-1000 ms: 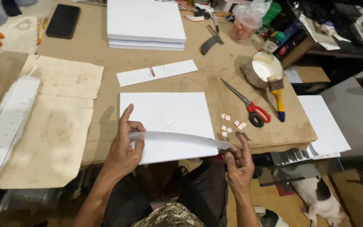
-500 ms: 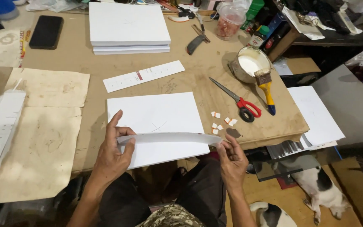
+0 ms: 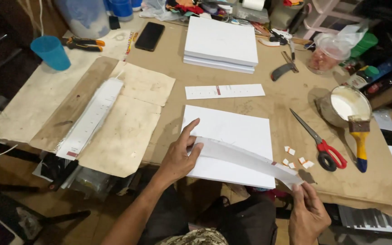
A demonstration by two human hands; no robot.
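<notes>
A long white paper strip [image 3: 246, 158] stretches between both of my hands, just above the near edge of a white board [image 3: 232, 131] that lies flat on the table. My left hand [image 3: 181, 155] pinches the strip's left end, index finger raised over the board. My right hand [image 3: 306, 213] grips the strip's right end below the table edge. Several small white paper bits [image 3: 296, 161] lie right of the board.
Red-handled scissors [image 3: 320, 144], a yellow-handled brush [image 3: 359, 140] and a pot of white glue [image 3: 346, 105] sit to the right. Behind are a second strip [image 3: 224, 91], a stack of white boards [image 3: 219, 43], a phone [image 3: 149, 36] and a blue cup [image 3: 51, 52].
The view has swung left, so the table's left side and the blue cup now show. Both hands still hold the strip, whose right end now hangs lower past the table edge.
</notes>
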